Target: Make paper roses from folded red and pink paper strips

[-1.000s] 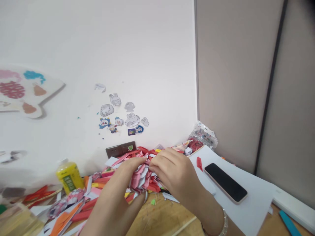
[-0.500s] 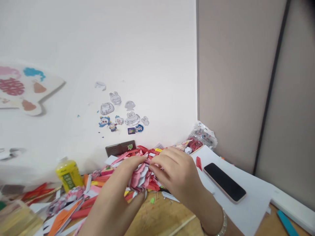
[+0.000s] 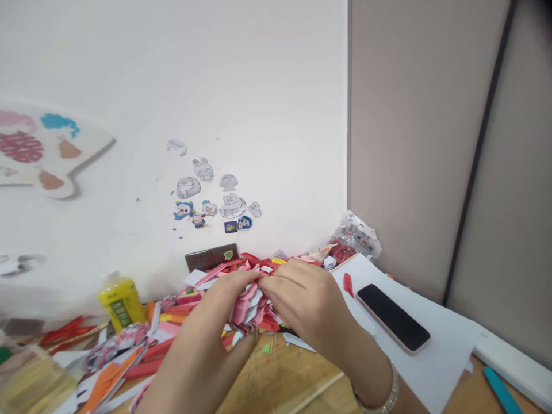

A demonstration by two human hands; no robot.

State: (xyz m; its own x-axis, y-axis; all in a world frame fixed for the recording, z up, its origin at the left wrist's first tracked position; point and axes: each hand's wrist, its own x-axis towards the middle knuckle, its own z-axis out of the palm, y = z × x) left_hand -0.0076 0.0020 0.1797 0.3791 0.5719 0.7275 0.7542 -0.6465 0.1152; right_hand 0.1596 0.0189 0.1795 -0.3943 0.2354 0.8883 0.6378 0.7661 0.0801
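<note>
Both of my hands meet over a bunched piece of folded pink and white paper [image 3: 247, 310] above the wooden table [image 3: 288, 385]. My left hand [image 3: 215, 322] cups it from the left with fingers curled round it. My right hand [image 3: 302, 305] pinches its top from the right, fingers pressed together; a silver bracelet [image 3: 383, 391] circles that wrist. Behind the hands lies a heap of red, pink and white paper strips [image 3: 241, 267].
A black phone [image 3: 392, 316] lies on white sheets [image 3: 431, 351] at the right. A yellow bottle [image 3: 121, 302] stands at the left among orange and red scraps [image 3: 112, 374]. Stickers [image 3: 215, 201] dot the white wall. A plastic packet [image 3: 356, 236] sits in the corner by grey partitions.
My two hands have closed in a little tighter on the folded paper; the view has drifted slightly. Otherwise nothing has moved.
</note>
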